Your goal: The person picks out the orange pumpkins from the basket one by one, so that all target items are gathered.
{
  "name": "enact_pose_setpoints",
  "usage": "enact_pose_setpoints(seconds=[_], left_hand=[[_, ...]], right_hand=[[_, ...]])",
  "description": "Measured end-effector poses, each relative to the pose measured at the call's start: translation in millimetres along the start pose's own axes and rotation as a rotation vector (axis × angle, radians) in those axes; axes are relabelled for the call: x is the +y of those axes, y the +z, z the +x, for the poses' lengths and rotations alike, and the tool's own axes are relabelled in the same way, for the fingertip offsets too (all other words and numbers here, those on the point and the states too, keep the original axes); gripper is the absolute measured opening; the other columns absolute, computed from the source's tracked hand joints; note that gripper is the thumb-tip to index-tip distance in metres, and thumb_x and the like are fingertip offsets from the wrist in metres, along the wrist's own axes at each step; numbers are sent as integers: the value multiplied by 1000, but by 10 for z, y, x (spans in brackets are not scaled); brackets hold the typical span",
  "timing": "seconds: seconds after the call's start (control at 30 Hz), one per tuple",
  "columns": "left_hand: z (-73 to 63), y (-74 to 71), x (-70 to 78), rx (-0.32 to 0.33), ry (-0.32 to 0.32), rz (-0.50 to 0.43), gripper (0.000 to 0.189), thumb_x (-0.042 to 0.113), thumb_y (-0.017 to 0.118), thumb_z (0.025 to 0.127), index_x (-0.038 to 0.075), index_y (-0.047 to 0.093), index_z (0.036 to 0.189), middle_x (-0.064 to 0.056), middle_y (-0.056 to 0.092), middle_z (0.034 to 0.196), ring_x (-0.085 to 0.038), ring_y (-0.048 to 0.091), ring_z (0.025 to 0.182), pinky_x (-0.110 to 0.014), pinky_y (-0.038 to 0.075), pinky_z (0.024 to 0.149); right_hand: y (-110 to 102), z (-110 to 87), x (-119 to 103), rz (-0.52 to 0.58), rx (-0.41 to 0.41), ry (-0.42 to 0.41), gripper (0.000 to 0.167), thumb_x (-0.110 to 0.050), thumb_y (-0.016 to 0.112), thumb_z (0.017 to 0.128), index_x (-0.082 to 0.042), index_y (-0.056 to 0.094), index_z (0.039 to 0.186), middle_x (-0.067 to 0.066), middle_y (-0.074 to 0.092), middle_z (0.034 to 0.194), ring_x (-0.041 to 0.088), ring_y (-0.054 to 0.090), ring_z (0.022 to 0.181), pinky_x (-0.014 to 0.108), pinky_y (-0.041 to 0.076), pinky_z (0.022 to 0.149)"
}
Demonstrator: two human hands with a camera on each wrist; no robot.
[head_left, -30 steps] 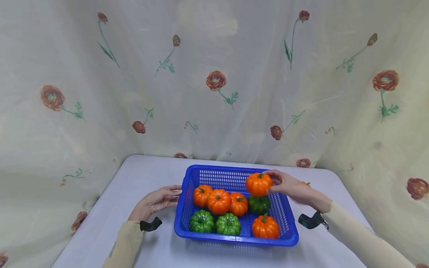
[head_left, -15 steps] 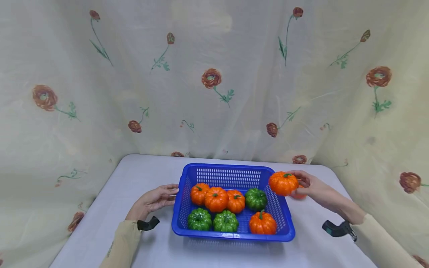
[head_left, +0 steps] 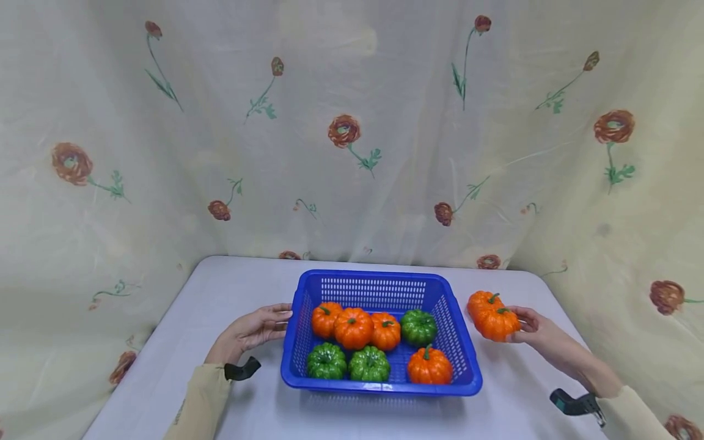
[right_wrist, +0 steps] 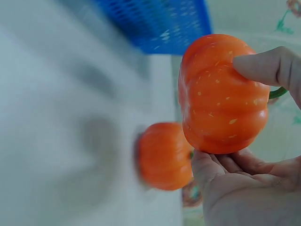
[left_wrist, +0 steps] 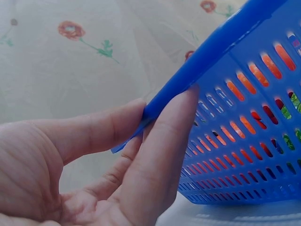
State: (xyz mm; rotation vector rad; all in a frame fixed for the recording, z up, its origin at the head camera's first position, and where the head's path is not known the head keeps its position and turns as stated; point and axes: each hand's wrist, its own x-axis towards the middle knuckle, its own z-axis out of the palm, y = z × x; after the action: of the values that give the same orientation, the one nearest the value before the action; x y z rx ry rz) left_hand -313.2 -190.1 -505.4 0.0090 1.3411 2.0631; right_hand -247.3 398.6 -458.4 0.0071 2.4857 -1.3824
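Now your L hand (head_left: 257, 329) pinches the blue basket (head_left: 374, 387) rim; your R hand (head_left: 536, 330) grips an orange pumpkin (head_left: 497, 324), just shifted R past the basket, i.e. it's out, above the table (head_left: 247, 278); 2nd pumpkin (head_left: 480, 300) sits right behind.

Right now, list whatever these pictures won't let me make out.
Head view: part of the table pumpkin, hidden by the held pumpkin.
Left wrist view: most of the pumpkins inside, hidden by the basket wall.
Right wrist view: much of the basket, cut off by the top edge.
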Motion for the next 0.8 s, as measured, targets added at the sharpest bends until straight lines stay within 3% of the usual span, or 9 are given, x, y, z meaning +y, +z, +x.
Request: enact_pose_setpoints(seconds=[0.17,0.4,0.63,0.8], left_hand=[[1,-4,4,-20,2,-6,39,6,49,100,2,35,136,-6,66,104,-14,67,88,-27,60,77],[-2,8,0,0,-1,-5,41,7,51,99,1,34,137,-7,66,103,-15,67,88,-28,60,76],[-11,21,13,4,6,-5,49,7,51,99,-1,29,141,-8,66,103,-16,67,87,-28,60,76],[-15,14,9,-12,3,-5,51,6,50,99,-2,26,143,-7,66,103,-15,68,87,-27,60,76]], right_hand=[[24,77,255,0,-4,62,81,-20,63,92,8,10,148,35,11,152,55,16,137,69,22,109],[114,201,509,10,14,68,80,-14,62,91,11,10,146,36,11,150,55,16,137,66,25,110],[155,279,590,45,24,79,87,-13,65,89,12,5,146,38,8,151,55,13,139,63,22,112],[126,218,508,21,25,70,88,-20,65,90,12,5,147,38,10,152,54,15,139,62,24,113]])
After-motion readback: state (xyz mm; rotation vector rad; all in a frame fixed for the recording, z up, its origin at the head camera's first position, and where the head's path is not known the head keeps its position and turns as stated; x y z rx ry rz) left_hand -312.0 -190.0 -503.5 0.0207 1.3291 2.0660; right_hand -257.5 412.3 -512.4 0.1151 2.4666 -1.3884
